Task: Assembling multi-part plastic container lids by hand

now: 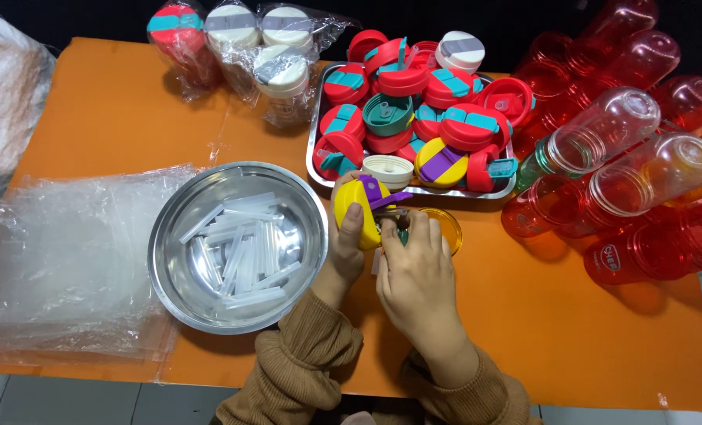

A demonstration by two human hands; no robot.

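My left hand [348, 245] holds a yellow bottle lid with a purple flip cap [360, 206], thumb pressed on its yellow top. My right hand [415, 275] lies just right of it, fingers curled at the lid's underside around a small dark part; an orange translucent bottle [444, 227] shows behind those fingers. Both hands sit over the orange table [107, 118], in front of the metal tray [316, 138] of lids.
A steel bowl [170, 236] with several clear plastic straws stands at left. Clear plastic bags [60, 252] lie further left. The tray holds red, teal, yellow and white lids. Red and clear bottles [618, 149] pile up at right. Bagged lidded bottles [248, 39] lie at the back.
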